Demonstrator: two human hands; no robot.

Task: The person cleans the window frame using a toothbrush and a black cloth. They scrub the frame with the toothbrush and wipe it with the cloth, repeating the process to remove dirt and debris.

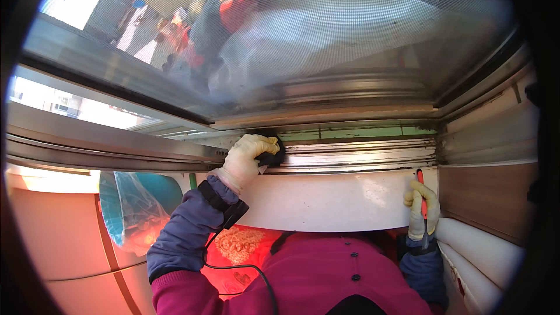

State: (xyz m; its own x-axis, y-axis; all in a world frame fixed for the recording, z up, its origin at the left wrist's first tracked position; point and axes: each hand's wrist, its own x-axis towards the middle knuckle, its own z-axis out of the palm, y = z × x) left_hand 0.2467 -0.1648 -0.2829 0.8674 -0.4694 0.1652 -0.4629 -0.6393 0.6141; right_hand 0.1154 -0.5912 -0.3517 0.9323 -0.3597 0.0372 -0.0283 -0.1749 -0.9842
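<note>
My left hand (247,157), in a pale rubber glove, presses a black cloth or pad (272,154) onto the metal window track (358,152). Its fingers curl over the pad, whose exact kind I cannot tell. In my gloved right hand (428,210) is a slim tool with a red handle (421,183). The grey flat end (425,239) of that tool points back towards my wrist. This hand is over the right end of the white windowsill (323,201). Dark grime marks the green strip (372,133) behind the track.
A mesh window screen (332,22) rises beyond the track, with a sliding frame (109,146) at left. Below left is a teal bin (162,188) with a clear plastic bag. A black cable (245,266) hangs from my left wrist. White rolls (481,249) stand at right.
</note>
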